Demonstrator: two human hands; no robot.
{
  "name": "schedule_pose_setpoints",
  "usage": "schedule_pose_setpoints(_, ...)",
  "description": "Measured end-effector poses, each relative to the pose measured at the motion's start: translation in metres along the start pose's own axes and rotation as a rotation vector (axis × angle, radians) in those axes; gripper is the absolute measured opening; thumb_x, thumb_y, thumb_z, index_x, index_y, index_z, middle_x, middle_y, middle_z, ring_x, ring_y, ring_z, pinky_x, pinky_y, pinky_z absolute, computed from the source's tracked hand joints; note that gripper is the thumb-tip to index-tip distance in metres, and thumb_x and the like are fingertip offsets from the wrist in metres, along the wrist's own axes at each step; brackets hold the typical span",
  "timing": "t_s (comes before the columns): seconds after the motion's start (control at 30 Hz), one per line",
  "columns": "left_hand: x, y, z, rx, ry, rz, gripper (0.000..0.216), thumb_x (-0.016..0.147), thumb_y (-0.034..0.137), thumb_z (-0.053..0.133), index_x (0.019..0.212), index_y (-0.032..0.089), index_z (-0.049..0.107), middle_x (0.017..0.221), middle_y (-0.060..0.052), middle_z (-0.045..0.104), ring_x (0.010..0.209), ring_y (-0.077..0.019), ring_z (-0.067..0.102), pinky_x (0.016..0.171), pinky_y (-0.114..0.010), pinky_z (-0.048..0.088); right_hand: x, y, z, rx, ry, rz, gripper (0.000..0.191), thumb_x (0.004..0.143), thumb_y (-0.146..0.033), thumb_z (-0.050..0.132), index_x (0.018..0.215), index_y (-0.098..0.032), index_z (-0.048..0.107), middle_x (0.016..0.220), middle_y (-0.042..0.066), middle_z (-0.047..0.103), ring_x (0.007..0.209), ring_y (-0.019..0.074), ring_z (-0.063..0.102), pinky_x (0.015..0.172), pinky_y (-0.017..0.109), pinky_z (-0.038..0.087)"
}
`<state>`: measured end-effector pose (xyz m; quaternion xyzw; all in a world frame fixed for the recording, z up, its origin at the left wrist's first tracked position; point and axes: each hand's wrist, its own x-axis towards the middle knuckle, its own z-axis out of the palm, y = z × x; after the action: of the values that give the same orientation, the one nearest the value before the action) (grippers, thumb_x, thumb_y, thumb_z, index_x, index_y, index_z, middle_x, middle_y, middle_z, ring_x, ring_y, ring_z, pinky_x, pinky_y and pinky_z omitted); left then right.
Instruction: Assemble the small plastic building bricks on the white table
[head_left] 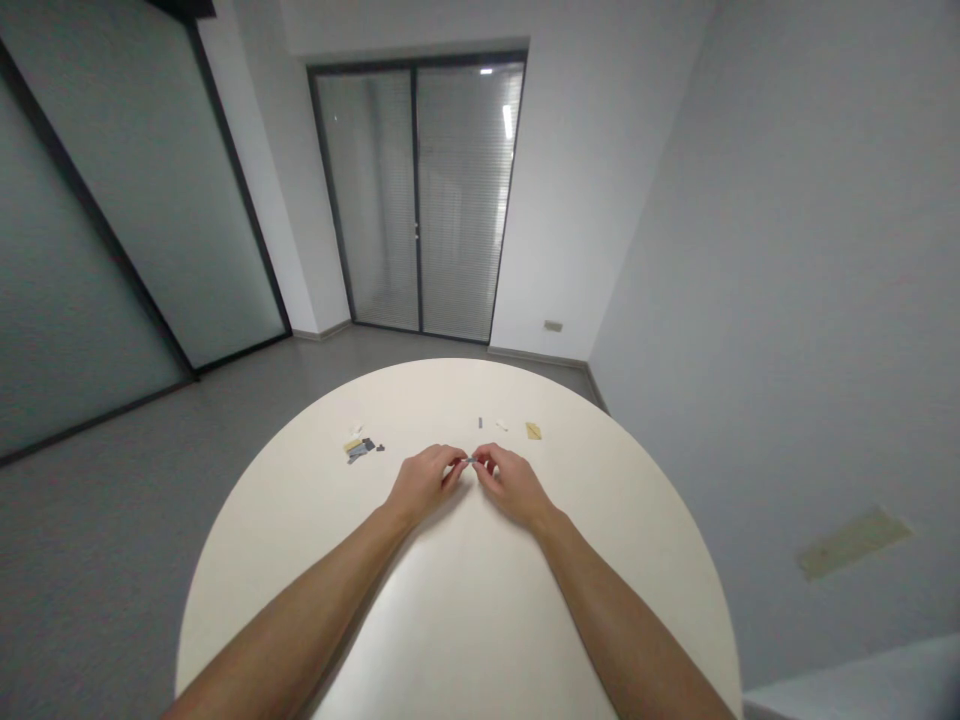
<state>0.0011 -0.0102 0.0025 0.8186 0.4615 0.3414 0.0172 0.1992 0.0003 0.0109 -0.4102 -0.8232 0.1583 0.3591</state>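
Over the middle of the round white table (465, 620), my left hand (429, 478) and my right hand (512, 480) meet at their fingertips. Both are closed in a pinch on one small grey piece (470, 460), its ends hidden by the fingers. It is too small to name its kind. Just beyond the hands lie a small grey strip (481, 423), a thin white piece (501, 425) and a tan square piece (533, 431) with a dark diagonal line.
Left of my hands is a little pile of flat grey, dark and yellow pieces (360, 450). A dark piece (380, 448) lies beside it, and white bits (357, 430) lie behind it. The table's far edge curves before a glass door (420, 200); a wall (810, 300) stands right.
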Motion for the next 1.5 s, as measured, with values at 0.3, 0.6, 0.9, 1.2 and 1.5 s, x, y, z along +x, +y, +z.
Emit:
schedule_pose_setpoints(0.3,0.0010,0.0006,-0.0012,0.024,0.009,-0.015,0.019,0.099,0.030,0.048,0.104,0.023,0.064,0.100,-0.002,0.072,0.091,-0.0167,0.066,0.080,-0.029,0.050,0.0001,-0.0012,-0.0013,-0.015,-0.002,-0.001,0.014,0.094,-0.023,0.052,0.104,-0.024,0.063,0.087,0.000,0.069,0.077,0.0150,0.060,0.073,0.026,0.044)
schedule_pose_setpoints(0.6,0.0010,0.0008,-0.0011,0.031,0.005,-0.020,0.021,0.099,0.030,0.046,0.105,0.023,0.065,0.100,-0.003,0.072,0.091,-0.0168,0.066,0.079,-0.028,0.050,-0.0002,-0.0017,-0.0011,-0.019,-0.001,-0.005,0.016,0.095,-0.023,0.051,0.104,-0.023,0.063,0.088,0.001,0.069,0.079,0.0155,0.061,0.075,0.027,0.044)
schedule_pose_setpoints(0.9,0.0005,0.0000,-0.0007,0.017,0.009,-0.016,0.019,0.099,0.030,0.048,0.105,0.024,0.065,0.100,-0.002,0.072,0.091,-0.0163,0.066,0.080,-0.028,0.050,-0.0004,-0.0013,-0.0017,-0.037,-0.008,-0.006,0.015,0.095,-0.023,0.051,0.103,-0.023,0.063,0.087,0.001,0.069,0.078,0.0158,0.060,0.075,0.028,0.044)
schedule_pose_setpoints(1.2,0.0010,0.0004,-0.0016,-0.002,-0.013,-0.008,0.017,0.097,0.028,0.049,0.105,0.023,0.064,0.100,-0.002,0.072,0.092,-0.0163,0.066,0.081,-0.029,0.050,-0.0005,-0.0003,-0.0005,-0.032,-0.008,0.007,0.013,0.093,-0.021,0.053,0.102,-0.023,0.063,0.084,0.001,0.068,0.076,0.0149,0.060,0.070,0.026,0.043)
schedule_pose_setpoints(1.5,0.0000,-0.0002,-0.0004,-0.002,-0.019,-0.008,0.017,0.096,0.024,0.050,0.106,0.024,0.064,0.099,-0.003,0.072,0.092,-0.0164,0.065,0.080,-0.028,0.050,-0.0008,-0.0023,-0.0019,-0.015,-0.006,0.014,0.012,0.092,-0.021,0.053,0.099,-0.023,0.062,0.082,0.000,0.067,0.074,0.0147,0.060,0.068,0.025,0.043)
